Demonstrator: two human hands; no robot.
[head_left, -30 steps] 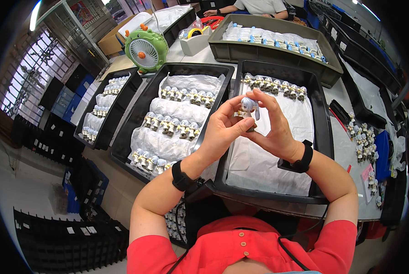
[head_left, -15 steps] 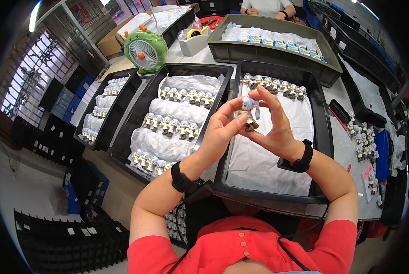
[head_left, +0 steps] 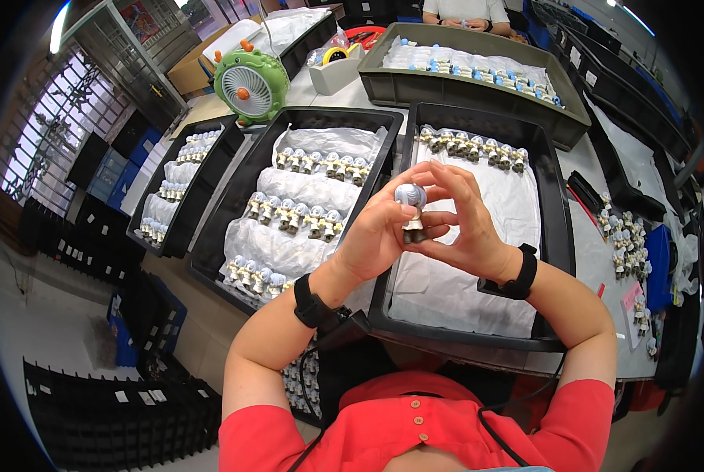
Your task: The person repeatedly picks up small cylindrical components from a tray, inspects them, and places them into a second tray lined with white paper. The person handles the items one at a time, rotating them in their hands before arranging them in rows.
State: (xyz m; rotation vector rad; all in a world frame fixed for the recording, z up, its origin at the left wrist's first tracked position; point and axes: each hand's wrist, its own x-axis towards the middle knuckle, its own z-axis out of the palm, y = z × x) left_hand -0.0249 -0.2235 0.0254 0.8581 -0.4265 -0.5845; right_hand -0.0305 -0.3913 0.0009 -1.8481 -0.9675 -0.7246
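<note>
A small figurine (head_left: pixel 411 214) with pale blue-grey hair, a white body and a dark base is upright between my two hands, over the paper-lined black tray (head_left: pixel 466 303). My left hand (head_left: pixel 371 242) pinches its left side with thumb and fingers. From the other side, my right hand (head_left: pixel 474 240) curls round, its thumb and fingertips at the figurine's lower part. Some fingertips are hidden behind it. Along that tray's far end lies a row of similar figurines (head_left: pixel 475 148).
To the left, a second black tray (head_left: pixel 202 263) holds rows of figurines between paper; a narrower tray (head_left: pixel 230 145) stands beyond. A green fan (head_left: pixel 249 85) stands behind. Loose figurines (head_left: pixel 625 244) lie at right. Across the table, a person sits behind an olive tray (head_left: pixel 474 90).
The figurine has turned between my fingers and shifted slightly left and down. My right fingers have moved along with it. Across the table, the other person's hands have come together.
</note>
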